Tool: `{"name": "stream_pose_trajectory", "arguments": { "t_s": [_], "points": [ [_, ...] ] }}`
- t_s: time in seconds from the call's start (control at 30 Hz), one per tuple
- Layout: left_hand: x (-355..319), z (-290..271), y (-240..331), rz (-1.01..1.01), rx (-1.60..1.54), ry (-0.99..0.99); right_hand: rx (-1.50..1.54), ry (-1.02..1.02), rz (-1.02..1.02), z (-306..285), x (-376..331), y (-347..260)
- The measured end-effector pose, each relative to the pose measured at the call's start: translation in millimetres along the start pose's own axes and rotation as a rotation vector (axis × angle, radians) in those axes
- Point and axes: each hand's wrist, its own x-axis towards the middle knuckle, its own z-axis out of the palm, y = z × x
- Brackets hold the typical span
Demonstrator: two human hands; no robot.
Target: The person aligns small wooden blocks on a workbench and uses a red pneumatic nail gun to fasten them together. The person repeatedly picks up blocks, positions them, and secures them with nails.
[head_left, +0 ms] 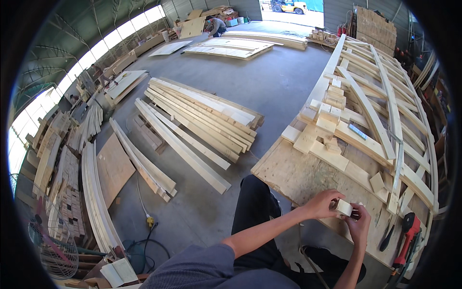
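Note:
Both of my hands are over the near edge of the wooden workbench (284,178). A small pale wood block (343,207) is gripped between them. My left hand (323,204) wraps its fingers round the block's left side, and my right hand (358,222) pinches it from the right. On the bench just beyond, several wood blocks and short boards (332,156) lie in a row. A loose block (377,182) rests to the right. Nearest my right hand are a black-handled tool (388,236) and a red and black power tool (408,236).
A large timber frame (385,96) covers the bench's far right. Long planks (202,115) lie stacked on the floor to the left, with a yellow plug and cable (151,222) nearby. A caged fan (53,245) stands at lower left. Another person (217,26) bends over far off.

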Motion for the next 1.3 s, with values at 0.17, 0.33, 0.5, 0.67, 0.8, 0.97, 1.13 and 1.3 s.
{"name": "stream_pose_trajectory", "arguments": {
  "t_s": [0.17,0.33,0.5,0.67,0.8,0.97,1.13,1.3],
  "points": [
    [-12.9,-2.6,5.6,-0.098,-0.015,0.009,0.002,0.001,0.022,0.1,0.2,1.4],
    [-17.8,2.9,-2.5,-0.112,-0.128,0.036,0.012,0.009,0.028,1.3,-1.4,4.9],
    [-17.6,1.0,-3.5,-0.17,-0.153,0.014,0.02,0.015,0.034,2.4,-1.7,3.9],
    [-13.7,-0.4,2.7,-0.215,-0.189,-0.042,0.01,0.024,0.033,1.8,-1.5,10.9],
    [-14.9,7.7,-0.9,-0.215,-0.251,-0.019,0.017,0.02,0.039,2.6,-1.2,8.4],
    [-11.6,9.7,-7.8,-0.205,-0.34,-0.068,-0.025,-0.007,0.013,-0.7,1.3,3.9],
    [-5.1,7.2,-17.0,-0.24,-0.364,-0.142,-0.02,-0.017,0.009,-1.0,1.1,-1.5],
    [5.5,-2.8,-16.6,-0.2,-0.18,-0.157,-0.008,-0.01,0.01,-1.2,-0.9,-4.5]
  ]
}}
